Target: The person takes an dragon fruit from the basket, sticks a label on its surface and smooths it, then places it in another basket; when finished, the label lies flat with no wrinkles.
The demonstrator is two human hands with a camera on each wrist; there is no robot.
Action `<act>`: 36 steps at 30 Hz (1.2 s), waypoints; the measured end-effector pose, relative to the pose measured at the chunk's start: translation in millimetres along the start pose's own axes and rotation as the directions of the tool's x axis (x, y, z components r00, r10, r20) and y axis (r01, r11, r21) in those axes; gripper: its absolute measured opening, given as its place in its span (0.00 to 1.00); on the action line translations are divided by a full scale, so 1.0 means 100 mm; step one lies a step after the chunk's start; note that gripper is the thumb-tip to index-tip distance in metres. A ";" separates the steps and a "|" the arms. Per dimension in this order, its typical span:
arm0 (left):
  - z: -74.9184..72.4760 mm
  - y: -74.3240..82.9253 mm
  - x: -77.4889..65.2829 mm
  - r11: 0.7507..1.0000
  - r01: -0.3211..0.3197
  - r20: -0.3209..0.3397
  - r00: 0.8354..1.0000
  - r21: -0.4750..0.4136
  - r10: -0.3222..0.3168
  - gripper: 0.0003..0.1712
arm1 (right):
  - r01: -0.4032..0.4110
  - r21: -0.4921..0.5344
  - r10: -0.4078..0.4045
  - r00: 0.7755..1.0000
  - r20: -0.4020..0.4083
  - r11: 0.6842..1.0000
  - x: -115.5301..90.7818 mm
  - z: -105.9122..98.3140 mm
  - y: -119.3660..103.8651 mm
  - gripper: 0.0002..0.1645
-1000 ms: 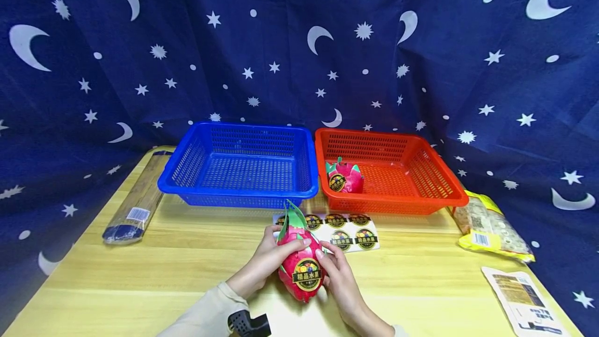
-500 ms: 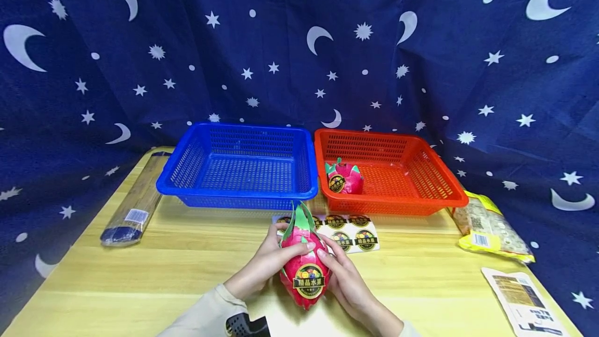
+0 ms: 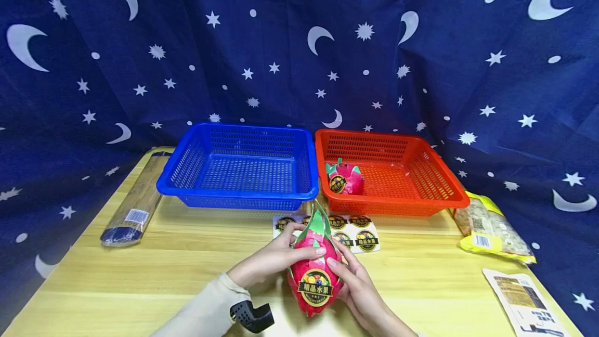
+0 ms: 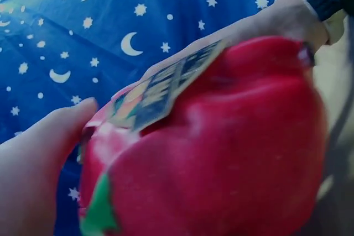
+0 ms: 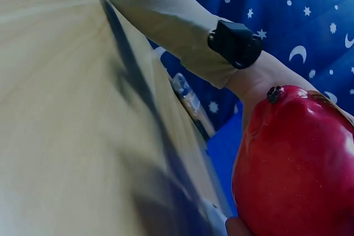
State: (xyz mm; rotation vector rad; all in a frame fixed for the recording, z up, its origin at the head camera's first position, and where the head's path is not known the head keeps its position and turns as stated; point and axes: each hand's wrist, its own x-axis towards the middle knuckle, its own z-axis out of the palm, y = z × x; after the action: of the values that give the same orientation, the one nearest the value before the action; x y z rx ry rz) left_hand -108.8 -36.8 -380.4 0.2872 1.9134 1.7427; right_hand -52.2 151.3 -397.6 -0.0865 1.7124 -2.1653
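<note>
Between both hands a red dragon fruit (image 3: pixel 312 269) with green leaf tips is held over the front of the table, leaves pointing away. A round black-and-gold sticker (image 3: pixel 315 287) sits on its upper face; in the left wrist view an edge of the sticker (image 4: pixel 166 89) stands off the skin. My left hand (image 3: pixel 281 256) grips the fruit's left side, thumb on top. From the right, my right hand (image 3: pixel 357 285) grips it too, its thumb on top near the sticker. The undersides of the fruit and the fingers below are hidden in the head view.
Behind the hands lies a sheet of round stickers (image 3: pixel 366 238), partly covered by the leaves. At the back stand a blue basket (image 3: pixel 238 199) and a red basket (image 3: pixel 398 207) holding another stickered dragon fruit (image 3: pixel 353 183). Packages lie at left (image 3: pixel 135 202) and right (image 3: pixel 498 230), with a flat pouch (image 3: pixel 524 300).
Both hands have shifted the dragon fruit a little to the right and toward the person, still holding it from both sides. The baskets and packages stay put.
</note>
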 end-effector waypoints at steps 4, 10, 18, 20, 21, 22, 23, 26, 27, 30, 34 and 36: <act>0.02 0.07 0.08 0.997 -0.039 0.057 0.998 0.059 0.036 0.40 | 0.056 -0.018 -0.057 0.998 -0.042 0.998 -0.04 -0.13 0.04 0.32; 0.13 0.11 0.35 0.930 -0.307 -0.110 0.936 0.201 0.333 0.30 | 0.163 -0.051 -0.168 0.979 -0.114 0.985 -0.11 -0.16 -0.19 0.28; 0.24 0.14 0.63 0.875 -0.358 -0.256 0.858 0.325 0.446 0.27 | 0.238 -0.160 -0.275 0.921 -0.277 0.958 -0.08 -0.30 -0.52 0.24; 0.25 0.15 0.66 0.873 -0.343 -0.244 0.866 0.347 0.437 0.29 | 0.265 -0.171 -0.306 0.903 -0.302 0.949 -0.05 -0.36 -0.58 0.23; 0.25 0.15 0.68 0.869 -0.333 -0.242 0.867 0.367 0.435 0.30 | 0.277 -0.177 -0.320 0.895 -0.310 0.945 -0.04 -0.40 -0.62 0.23; 0.25 0.16 0.70 0.865 -0.328 -0.240 0.868 0.381 0.435 0.31 | 0.282 -0.179 -0.327 0.888 -0.324 0.943 -0.02 -0.43 -0.66 0.24; 0.25 0.16 0.72 0.860 -0.325 -0.236 0.868 0.394 0.437 0.32 | 0.288 -0.181 -0.335 0.880 -0.336 0.940 0.01 -0.46 -0.70 0.24; 0.26 0.16 0.80 0.852 -0.307 -0.246 0.866 0.425 0.435 0.33 | 0.302 -0.166 -0.343 0.864 -0.370 0.939 0.09 -0.57 -0.84 0.25; 0.27 0.16 0.83 0.852 -0.301 -0.254 0.865 0.428 0.433 0.33 | 0.301 -0.163 -0.342 0.857 -0.385 0.940 0.12 -0.62 -0.89 0.27; 0.30 0.15 0.88 0.875 -0.270 -0.291 0.868 0.402 0.402 0.32 | 0.290 -0.136 -0.320 0.842 -0.434 0.947 0.22 -0.73 -1.03 0.33; 0.37 0.14 0.94 0.903 -0.244 -0.346 0.863 0.353 0.368 0.32 | 0.255 -0.067 -0.250 0.808 -0.533 0.965 0.41 -0.90 -1.22 0.40; 0.41 0.13 0.97 0.911 -0.244 -0.375 0.852 0.332 0.365 0.31 | 0.250 -0.026 -0.218 0.787 -0.578 0.968 0.52 -1.00 -1.29 0.39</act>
State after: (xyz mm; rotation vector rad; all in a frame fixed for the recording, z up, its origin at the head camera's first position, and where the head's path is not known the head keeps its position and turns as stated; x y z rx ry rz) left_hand -171.4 48.3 -392.5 0.3475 2.5621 1.8563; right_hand -160.9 251.0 -310.1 0.4477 2.0440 -2.6065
